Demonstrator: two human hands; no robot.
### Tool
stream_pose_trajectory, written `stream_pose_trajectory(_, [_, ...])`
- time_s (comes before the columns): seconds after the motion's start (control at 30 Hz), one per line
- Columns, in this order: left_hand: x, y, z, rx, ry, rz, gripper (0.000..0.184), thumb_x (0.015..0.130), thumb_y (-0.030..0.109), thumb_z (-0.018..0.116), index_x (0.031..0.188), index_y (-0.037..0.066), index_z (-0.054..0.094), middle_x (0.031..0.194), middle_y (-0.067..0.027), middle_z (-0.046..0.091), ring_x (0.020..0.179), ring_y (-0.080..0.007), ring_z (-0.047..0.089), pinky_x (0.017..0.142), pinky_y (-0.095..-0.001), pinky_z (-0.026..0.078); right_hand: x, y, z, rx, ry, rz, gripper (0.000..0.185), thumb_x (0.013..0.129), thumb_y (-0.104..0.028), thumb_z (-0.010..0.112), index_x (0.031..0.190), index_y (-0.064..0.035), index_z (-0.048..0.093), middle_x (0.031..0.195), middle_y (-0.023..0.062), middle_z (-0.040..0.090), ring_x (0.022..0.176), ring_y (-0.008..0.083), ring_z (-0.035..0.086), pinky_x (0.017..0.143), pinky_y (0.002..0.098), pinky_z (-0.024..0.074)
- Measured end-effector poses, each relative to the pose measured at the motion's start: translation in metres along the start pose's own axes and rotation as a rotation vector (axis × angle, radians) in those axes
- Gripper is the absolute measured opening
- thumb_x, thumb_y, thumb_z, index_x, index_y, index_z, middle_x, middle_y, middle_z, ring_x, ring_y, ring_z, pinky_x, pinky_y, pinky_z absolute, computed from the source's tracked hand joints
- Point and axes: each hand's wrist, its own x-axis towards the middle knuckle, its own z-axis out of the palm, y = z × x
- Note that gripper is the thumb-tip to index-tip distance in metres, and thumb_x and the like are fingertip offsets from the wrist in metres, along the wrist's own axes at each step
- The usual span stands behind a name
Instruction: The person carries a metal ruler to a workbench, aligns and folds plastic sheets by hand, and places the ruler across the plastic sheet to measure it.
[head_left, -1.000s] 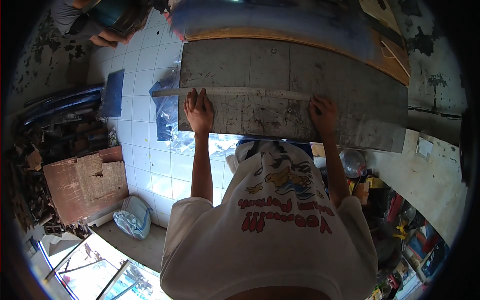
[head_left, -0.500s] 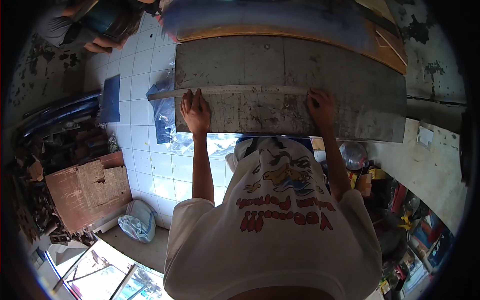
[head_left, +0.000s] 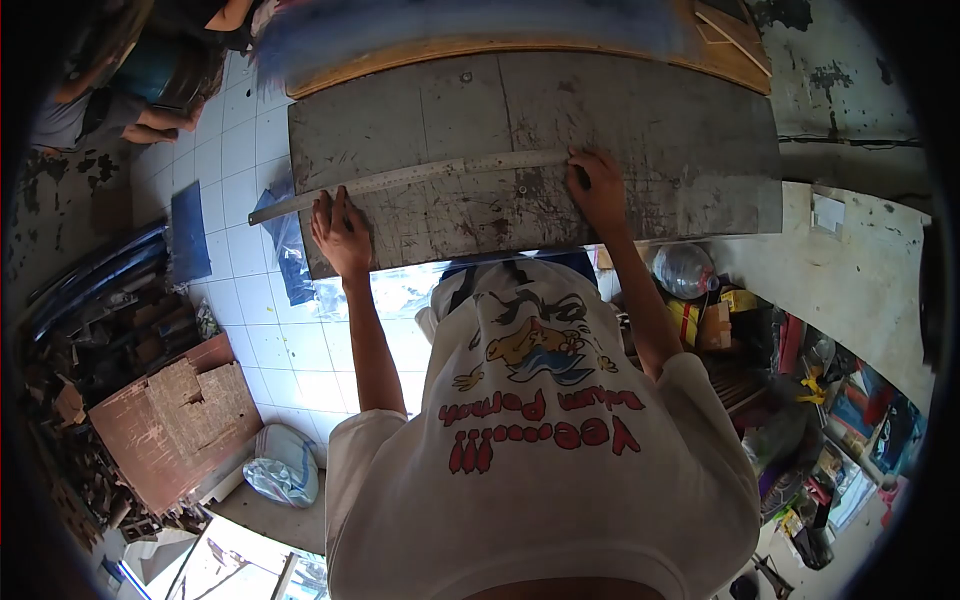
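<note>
A long metal ruler (head_left: 420, 175) lies across a scratched grey sheet (head_left: 660, 170), its left end sticking out past the sheet's edge. My left hand (head_left: 341, 238) rests with fingers stretched and apart, their tips on the ruler near the sheet's left edge. At the ruler's right end, my right hand (head_left: 600, 195) has its thumb and forefinger curled together against the tip. Both forearms reach forward from a white printed shirt (head_left: 540, 430).
Behind the sheet is a blue-stained board with a wooden edge (head_left: 520, 45). Another person's feet (head_left: 165, 125) show at upper left. Scrap boards (head_left: 170, 420) and a white sack (head_left: 282, 465) are at left. A clear plastic bottle (head_left: 684, 270) and clutter stand at right.
The view has turned slightly, so the sheet, ruler and both hands appear farther left and tilted. The hands keep about the same places on the ruler.
</note>
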Motion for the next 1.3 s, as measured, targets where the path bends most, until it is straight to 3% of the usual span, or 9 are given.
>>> stream_pose_trajectory(0.1, [-0.0003,-0.0018,0.0013,0.010,0.003,0.009,0.030,0.091,0.018,0.052,0.119,0.015,0.064,0.130,-0.0158,0.054,0.123,-0.0342,0.047,0.105,-0.0468,0.033,-0.0021,-0.0033,-0.0011,-0.008,0.007,0.111,0.024,0.074,-0.008,0.069,0.098,-0.0090,0.065,0.102,0.0115,0.064,0.096,0.0314,0.060,0.084,0.0405,0.0491])
stream_pose_trajectory(0.2, [-0.0010,-0.0036,0.0027,0.013,0.001,0.009,0.031,0.091,0.018,0.052,0.120,0.015,0.064,0.130,-0.0157,0.054,0.124,-0.0342,0.047,0.105,-0.0469,0.033,-0.0034,-0.0003,0.0005,-0.009,0.021,0.086,0.028,0.074,-0.009,0.070,0.102,-0.0101,0.065,0.102,0.0133,0.063,0.096,0.0316,0.060,0.084,0.0404,0.0493])
stream_pose_trajectory(0.5, [-0.0017,-0.0039,0.0032,0.039,-0.003,0.005,0.031,0.092,0.019,0.051,0.120,0.016,0.064,0.130,-0.0154,0.054,0.125,-0.0339,0.047,0.106,-0.0477,0.033,0.0017,-0.0027,-0.0011,0.010,0.031,0.044,0.018,0.073,-0.006,0.069,0.090,-0.0077,0.064,0.095,0.0079,0.066,0.095,0.0282,0.061,0.082,0.0397,0.0499])
stream_pose_trajectory(0.8, [-0.0001,-0.0002,-0.0001,0.028,-0.001,-0.007,0.031,0.092,0.018,0.052,0.120,0.016,0.064,0.129,-0.0157,0.055,0.125,-0.0339,0.047,0.106,-0.0475,0.033,0.0017,-0.0016,-0.0006,-0.005,0.033,-0.017,0.018,0.073,-0.006,0.069,0.090,-0.0072,0.064,0.097,0.0073,0.067,0.096,0.0280,0.061,0.084,0.0396,0.0494])
stream_pose_trajectory(1.1, [-0.0001,-0.0006,0.0001,0.020,-0.005,0.000,0.031,0.092,0.019,0.051,0.120,0.016,0.064,0.130,-0.0156,0.054,0.125,-0.0336,0.047,0.106,-0.0471,0.032,0.0004,-0.0049,-0.0024,0.019,0.016,0.102,0.020,0.074,-0.008,0.069,0.093,-0.0081,0.063,0.100,0.0115,0.065,0.098,0.0299,0.060,0.086,0.0409,0.0480])
stream_pose_trajectory(1.3, [-0.0001,-0.0004,-0.0001,0.021,-0.005,-0.001,0.031,0.092,0.019,0.051,0.120,0.015,0.064,0.131,-0.0155,0.054,0.125,-0.0335,0.046,0.106,-0.0473,0.032,0.0002,0.0008,0.0001,-0.024,0.008,-0.025,0.022,0.073,-0.006,0.069,0.094,-0.0100,0.064,0.099,0.0069,0.068,0.099,0.0282,0.060,0.086,0.0399,0.0479])
